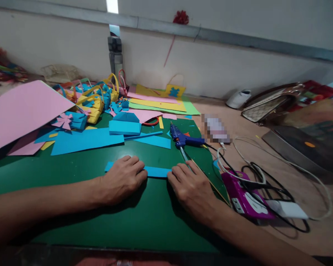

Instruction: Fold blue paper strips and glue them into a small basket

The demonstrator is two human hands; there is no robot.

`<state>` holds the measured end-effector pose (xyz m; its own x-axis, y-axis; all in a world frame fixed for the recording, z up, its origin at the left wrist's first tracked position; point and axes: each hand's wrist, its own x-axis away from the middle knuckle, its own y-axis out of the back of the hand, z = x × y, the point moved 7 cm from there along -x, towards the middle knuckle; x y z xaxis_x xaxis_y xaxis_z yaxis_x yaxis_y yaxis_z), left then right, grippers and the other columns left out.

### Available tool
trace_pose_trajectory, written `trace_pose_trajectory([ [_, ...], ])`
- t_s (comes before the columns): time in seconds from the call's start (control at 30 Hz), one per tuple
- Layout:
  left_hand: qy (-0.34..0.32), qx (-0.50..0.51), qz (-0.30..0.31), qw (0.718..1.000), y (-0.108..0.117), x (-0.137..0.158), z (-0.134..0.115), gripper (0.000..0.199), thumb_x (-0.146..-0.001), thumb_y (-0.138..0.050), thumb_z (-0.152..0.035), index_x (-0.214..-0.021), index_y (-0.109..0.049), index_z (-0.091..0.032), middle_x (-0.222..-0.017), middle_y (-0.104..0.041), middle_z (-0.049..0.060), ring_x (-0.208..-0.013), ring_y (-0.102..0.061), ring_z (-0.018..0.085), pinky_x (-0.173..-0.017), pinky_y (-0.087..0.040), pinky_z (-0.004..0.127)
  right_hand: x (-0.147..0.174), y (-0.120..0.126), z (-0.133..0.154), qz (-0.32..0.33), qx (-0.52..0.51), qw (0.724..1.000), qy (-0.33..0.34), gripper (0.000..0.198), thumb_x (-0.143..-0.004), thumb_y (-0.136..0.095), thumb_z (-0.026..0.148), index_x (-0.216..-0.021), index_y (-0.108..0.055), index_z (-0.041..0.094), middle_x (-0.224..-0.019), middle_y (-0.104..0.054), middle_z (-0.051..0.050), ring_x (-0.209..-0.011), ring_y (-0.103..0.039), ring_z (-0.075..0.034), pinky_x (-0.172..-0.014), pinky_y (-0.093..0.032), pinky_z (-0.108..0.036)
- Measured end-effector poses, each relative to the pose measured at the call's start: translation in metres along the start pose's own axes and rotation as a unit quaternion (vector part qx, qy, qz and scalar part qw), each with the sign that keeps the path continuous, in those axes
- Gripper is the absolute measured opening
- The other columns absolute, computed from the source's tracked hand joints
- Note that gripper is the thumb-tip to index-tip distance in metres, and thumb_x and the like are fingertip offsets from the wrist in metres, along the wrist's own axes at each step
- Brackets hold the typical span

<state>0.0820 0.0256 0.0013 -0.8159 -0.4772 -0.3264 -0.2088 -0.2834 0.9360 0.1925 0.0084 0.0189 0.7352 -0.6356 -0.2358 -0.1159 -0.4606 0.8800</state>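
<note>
A narrow blue paper strip (157, 172) lies across the green mat (113, 229) in front of me. My left hand (124, 179) is closed over its left part, knuckles up, with a short end of the strip showing beyond. At the right end, the curled fingers of my right hand (190, 188) grip the strip; my fingertips are hidden underneath. Just beyond my right hand rests a blue glue gun (179, 137) with a clear glue stick in it. Behind the strip are a folded blue paper piece (124, 127) and a flat blue sheet (86, 142).
Small paper baskets (93, 109) in blue and yellow are heaped at the back left, beside a large pink sheet (27, 111). Red-handled scissors (152, 122) lie among scraps. To the right are a purple power strip (246, 195), tangled cables, a blurred phone (216, 128) and a bag (269, 105).
</note>
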Motion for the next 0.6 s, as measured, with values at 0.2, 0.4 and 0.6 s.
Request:
trace_pose_trajectory([
  [0.2, -0.005, 0.031, -0.007, 0.999, 0.004, -0.001, 0.003, 0.025, -0.090, -0.039, -0.012, -0.073, -0.058, -0.015, -0.070, -0.056, 0.005, -0.065, -0.041, 0.018, -0.059, -0.028, 0.032, 0.004, -0.005, -0.011, -0.008, -0.087, 0.995, -0.044, 0.022, -0.082, -0.044, 0.006, -0.072, -0.060, 0.016, -0.072, -0.057, -0.007, -0.070, -0.045, -0.020, -0.072, -0.033, -0.034],
  [0.4, 0.092, 0.114, 0.032, 0.989, -0.003, -0.002, 0.021, 0.028, -0.092, -0.039, -0.018, -0.071, -0.057, -0.015, -0.068, -0.056, 0.004, -0.065, -0.043, 0.016, -0.058, -0.026, 0.030, 0.006, -0.020, -0.029, 0.036, -0.234, 0.964, -0.125, 0.023, -0.086, -0.043, 0.011, -0.067, -0.055, 0.016, -0.071, -0.054, -0.005, -0.066, -0.044, -0.016, -0.067, -0.032, -0.031],
  [0.6, 0.166, 0.158, 0.058, 0.972, -0.002, 0.000, 0.035, 0.031, -0.092, -0.037, -0.021, -0.068, -0.056, -0.016, -0.071, -0.055, 0.004, -0.068, -0.043, 0.016, -0.062, -0.026, 0.032, 0.006, -0.026, -0.036, 0.041, -0.283, 0.943, -0.171, 0.021, -0.086, -0.042, 0.012, -0.070, -0.054, 0.017, -0.078, -0.055, -0.006, -0.073, -0.047, -0.017, -0.078, -0.030, -0.037],
])
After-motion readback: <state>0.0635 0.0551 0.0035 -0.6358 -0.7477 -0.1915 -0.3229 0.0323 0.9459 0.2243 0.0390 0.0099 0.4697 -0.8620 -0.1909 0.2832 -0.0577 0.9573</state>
